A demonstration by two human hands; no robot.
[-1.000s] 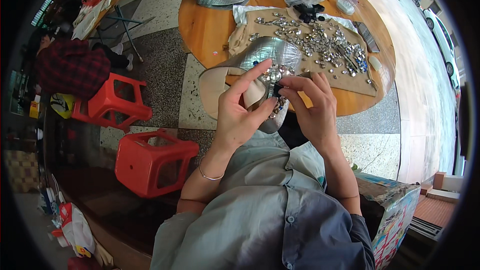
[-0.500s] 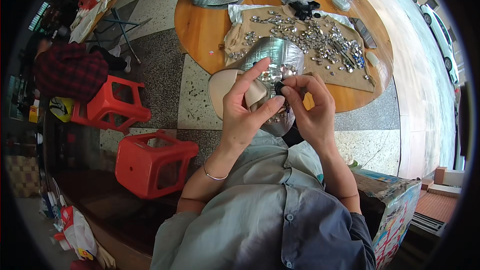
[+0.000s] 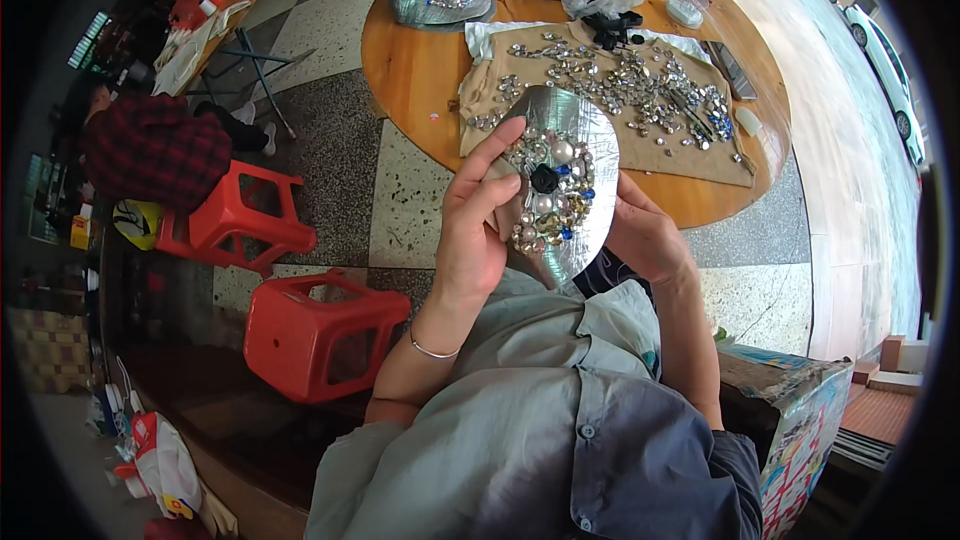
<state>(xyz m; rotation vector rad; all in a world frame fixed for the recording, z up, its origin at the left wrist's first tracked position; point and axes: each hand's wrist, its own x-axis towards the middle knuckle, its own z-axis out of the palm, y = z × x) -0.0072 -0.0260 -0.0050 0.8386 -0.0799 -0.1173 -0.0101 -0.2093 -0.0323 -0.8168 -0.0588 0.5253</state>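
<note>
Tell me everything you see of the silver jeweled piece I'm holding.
The silver jeweled piece has a shiny, creased, foil-like surface and rounded edge. Clear stones, pearly beads and blue stones cluster near a black flower-like ornament. It is held decorated face up, near the table. The left hand grips its left side, thumb in front; the right hand is at its right edge.

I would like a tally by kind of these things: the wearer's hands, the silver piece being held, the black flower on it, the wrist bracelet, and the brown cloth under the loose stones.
Hands: 2 (left hand, right hand)
Held silver piece: 1
Black flower: 1
Bracelet: 1
Brown cloth: 1
Total: 6
</note>
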